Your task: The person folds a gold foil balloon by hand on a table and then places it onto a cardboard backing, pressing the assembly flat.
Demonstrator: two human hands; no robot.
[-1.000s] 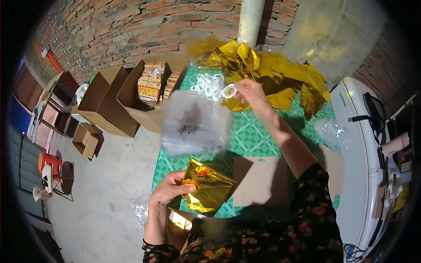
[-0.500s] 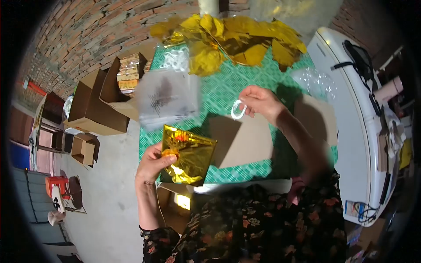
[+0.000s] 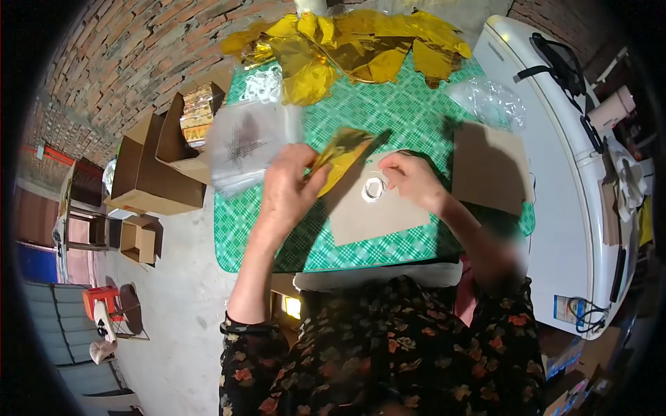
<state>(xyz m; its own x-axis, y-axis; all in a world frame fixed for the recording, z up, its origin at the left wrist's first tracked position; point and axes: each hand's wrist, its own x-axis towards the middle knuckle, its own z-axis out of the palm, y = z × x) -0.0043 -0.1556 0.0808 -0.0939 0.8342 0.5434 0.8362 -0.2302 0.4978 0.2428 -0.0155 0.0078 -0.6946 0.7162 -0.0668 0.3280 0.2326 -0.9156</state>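
Observation:
My left hand (image 3: 290, 182) grips a shiny gold foil packet (image 3: 345, 156) by its near left edge, holding it tilted and nearly edge-on above the table. My right hand (image 3: 414, 182) is closed in a pinch at a small coil of white cord (image 3: 373, 189). That coil overlaps a beige cardboard sheet (image 3: 378, 218), just beyond my fingertips. The cardboard rests on a green checked tablecloth (image 3: 277, 239).
Clear plastic bags (image 3: 243, 145) are stacked at left, beside white coils (image 3: 263, 84). Gold foil (image 3: 368, 45) covers the table's back. Another cardboard sheet (image 3: 485, 166) and crumpled clear plastic (image 3: 489, 100) lie at right, near a white appliance (image 3: 548, 173). Open cartons (image 3: 156, 173) stand left.
My left hand has moved up and right over the table, turning the foil packet nearly edge-on. My right hand and the white coil have shifted slightly; the camera view has also moved.

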